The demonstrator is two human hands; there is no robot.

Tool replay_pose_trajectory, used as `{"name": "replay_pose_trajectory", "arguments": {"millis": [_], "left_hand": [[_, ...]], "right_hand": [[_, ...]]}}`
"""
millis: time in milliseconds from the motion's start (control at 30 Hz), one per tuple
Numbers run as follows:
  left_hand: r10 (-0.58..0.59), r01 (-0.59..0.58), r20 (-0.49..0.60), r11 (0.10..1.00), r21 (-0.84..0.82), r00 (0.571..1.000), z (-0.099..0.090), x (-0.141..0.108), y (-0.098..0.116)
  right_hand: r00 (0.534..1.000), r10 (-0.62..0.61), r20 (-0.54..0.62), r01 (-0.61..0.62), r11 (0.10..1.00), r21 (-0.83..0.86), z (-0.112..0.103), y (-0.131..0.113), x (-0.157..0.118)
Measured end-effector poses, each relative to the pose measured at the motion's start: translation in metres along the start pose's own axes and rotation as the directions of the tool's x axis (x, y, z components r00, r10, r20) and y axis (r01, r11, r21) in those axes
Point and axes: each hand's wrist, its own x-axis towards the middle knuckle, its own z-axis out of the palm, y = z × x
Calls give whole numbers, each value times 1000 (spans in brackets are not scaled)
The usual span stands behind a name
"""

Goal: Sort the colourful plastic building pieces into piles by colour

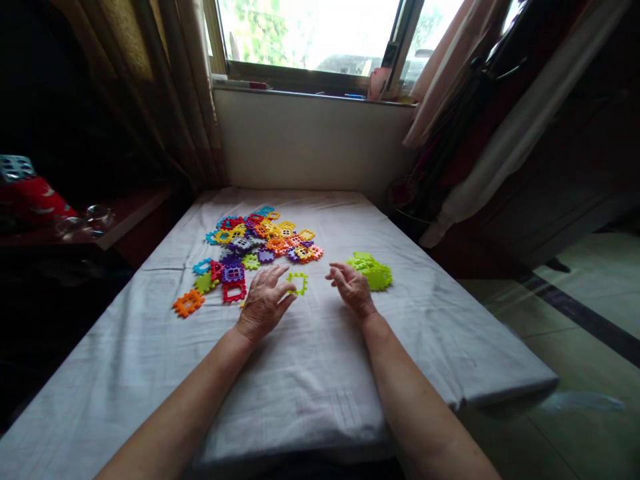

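Note:
A lime-green square frame piece (305, 285) with notched edges is at the fingertips of my left hand (267, 299), its left edge between the fingers and thumb. To the right, my right hand (351, 288) is held above the cloth with its fingers loosely bent and apart, holding nothing visible. Just beyond that hand lies a heap of lime-green notched pieces (376, 273). Farther left spreads a mixed pile of colored notched pieces (270, 230). Near my left hand lie a red frame piece (234, 291), a purple window piece (233, 273) and an orange piece (189, 303).
The pieces lie on a bed-like surface covered by a pale cloth (310, 387). A wall and window (310, 33) stand behind it. Curtains hang at left; clothes (480, 153) hang at right. A dark side table (135, 213) holds a red item (37, 203).

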Motion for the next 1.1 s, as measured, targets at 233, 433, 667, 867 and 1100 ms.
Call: {"name": "replay_pose_trajectory", "arguments": {"millis": [233, 433, 667, 867, 1100], "left_hand": [[34, -34, 10, 999, -7, 999, 11, -6, 4], [-48, 47, 56, 999, 16, 997, 2, -3, -6], [-238, 223, 155, 969, 107, 959, 0, 0, -33], [-239, 223, 215, 970, 95, 947, -2, -2, -31], [-368, 327, 133, 910, 254, 920, -21, 11, -65]], "right_hand": [[966, 33, 257, -101, 961, 257, 44, -8, -12], [995, 85, -50, -74, 978, 192, 18, -2, 6], [966, 63, -250, -87, 992, -87, -9, 13, 14], [954, -172, 245, 267, 859, -436, 36, -16, 0], [861, -98, 499, 408, 720, -562, 66, -30, -2]]}}
